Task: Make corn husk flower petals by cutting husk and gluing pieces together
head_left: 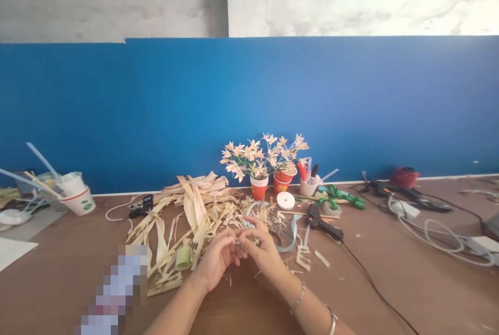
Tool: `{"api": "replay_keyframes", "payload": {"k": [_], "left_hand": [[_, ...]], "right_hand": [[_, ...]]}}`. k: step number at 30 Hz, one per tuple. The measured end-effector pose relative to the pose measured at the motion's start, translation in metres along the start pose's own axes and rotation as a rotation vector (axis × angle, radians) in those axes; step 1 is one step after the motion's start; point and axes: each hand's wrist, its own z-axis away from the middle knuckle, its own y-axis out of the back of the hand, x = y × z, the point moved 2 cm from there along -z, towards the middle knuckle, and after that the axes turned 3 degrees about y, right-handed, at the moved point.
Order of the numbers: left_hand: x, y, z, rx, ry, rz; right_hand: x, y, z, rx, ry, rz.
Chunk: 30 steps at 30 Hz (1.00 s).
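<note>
My left hand (220, 258) and my right hand (263, 249) meet fingertip to fingertip over the near edge of a heap of dry husks (195, 205). The fingers of both hands are pinched together; something small and pale shows between them, too small to make out. A bracelet and a bangle are on my right wrist and forearm. Behind the hands, pale husk flowers (253, 153) on green stems stand in red paper cups (259, 189). A light blue ribbon (292, 233) curls just right of my right hand.
A black glue gun (325, 224) with its cord lies to the right, near a white roll (286, 200) and green tape pieces (339, 197). White cables (440, 231) lie far right. A white cup (80, 202) stands left; a green roll (183, 258) sits on the husks.
</note>
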Motion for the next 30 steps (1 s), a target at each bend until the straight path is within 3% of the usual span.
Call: {"api": "replay_keyframes", "payload": {"k": [6, 13, 23, 30], "left_hand": [[-0.004, 0.0, -0.001, -0.009, 0.048, -0.054], [-0.01, 0.008, -0.002, 0.008, 0.104, -0.13], [-0.004, 0.008, -0.003, 0.106, 0.093, -0.171], [-0.008, 0.009, -0.004, 0.046, 0.165, -0.192]], "right_hand": [[-0.001, 0.002, -0.001, -0.003, -0.089, -0.139], [0.009, 0.008, -0.004, 0.132, -0.021, -0.093], [0.004, 0.005, -0.003, 0.048, -0.016, -0.066], [0.004, 0.004, -0.003, 0.022, -0.043, -0.071]]}}
